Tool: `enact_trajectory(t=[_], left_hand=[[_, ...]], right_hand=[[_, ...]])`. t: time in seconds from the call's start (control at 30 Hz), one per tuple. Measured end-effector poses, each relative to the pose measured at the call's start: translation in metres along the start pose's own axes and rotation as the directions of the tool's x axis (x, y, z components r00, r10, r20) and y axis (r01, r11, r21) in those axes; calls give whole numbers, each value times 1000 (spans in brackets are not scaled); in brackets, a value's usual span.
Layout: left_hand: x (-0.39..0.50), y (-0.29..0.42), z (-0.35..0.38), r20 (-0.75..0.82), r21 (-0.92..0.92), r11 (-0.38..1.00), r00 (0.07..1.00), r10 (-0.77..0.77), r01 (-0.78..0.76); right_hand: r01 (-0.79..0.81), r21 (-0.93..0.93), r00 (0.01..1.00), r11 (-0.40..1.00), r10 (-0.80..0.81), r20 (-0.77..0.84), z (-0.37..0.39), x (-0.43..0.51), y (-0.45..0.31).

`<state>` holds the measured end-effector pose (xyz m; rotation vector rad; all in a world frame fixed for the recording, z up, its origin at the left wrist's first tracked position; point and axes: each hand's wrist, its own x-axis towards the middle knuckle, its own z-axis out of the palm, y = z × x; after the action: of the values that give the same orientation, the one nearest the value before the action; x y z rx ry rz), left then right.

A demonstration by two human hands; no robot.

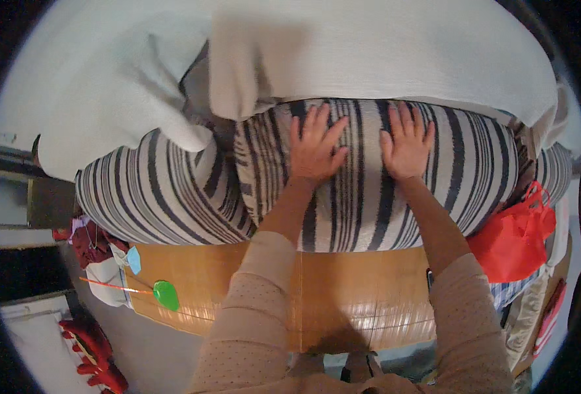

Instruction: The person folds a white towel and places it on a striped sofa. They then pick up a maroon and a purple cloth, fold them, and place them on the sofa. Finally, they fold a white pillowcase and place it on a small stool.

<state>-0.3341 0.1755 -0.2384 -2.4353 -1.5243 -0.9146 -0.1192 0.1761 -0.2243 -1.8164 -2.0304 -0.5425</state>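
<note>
My left hand [317, 145] lies palm down, fingers spread, on a large striped cushion [462, 167] in front of me. Beside it, my right hand [408, 145] rests flat on the same cushion with its fingers apart. Neither hand grips anything. The cushion is off-white with black and grey stripes. A second padded piece in matching striped fabric [157, 197] is to its left, partly tucked against it. Over the tops of both hangs a white cloth cover [393, 54], which hides whatever is beneath it.
A bamboo mat [192, 276] extends below the cushions, with a green fly swatter [166, 295] and a light-blue face mask [133, 260] at its left. A red fabric bag [514, 241] stands at the right. Dark red cloth [91, 244] lies at the left edge.
</note>
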Motion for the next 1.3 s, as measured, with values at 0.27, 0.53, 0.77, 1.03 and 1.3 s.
enact_trajectory(t=[0.27,0.53,0.77,1.03,1.3], left_hand=[[-45,38,-30,35,-103,986,991,-130,133],[-262,36,-78,807,-464,861,500,314,208],[-86,-154,-246,-101,127,954,960,-261,273],[-127,-259,-170,-189,506,737,891,-412,448],[-123,-262,-160,-240,473,728,867,-436,497]], right_hand=[[46,-51,995,998,-50,-82,15,-4,8],[46,-78,992,996,-55,-113,26,-6,7],[63,-69,984,996,-73,-165,27,-5,11],[86,-21,976,996,-88,-199,36,-7,13],[99,65,975,993,-84,-208,28,-3,6]])
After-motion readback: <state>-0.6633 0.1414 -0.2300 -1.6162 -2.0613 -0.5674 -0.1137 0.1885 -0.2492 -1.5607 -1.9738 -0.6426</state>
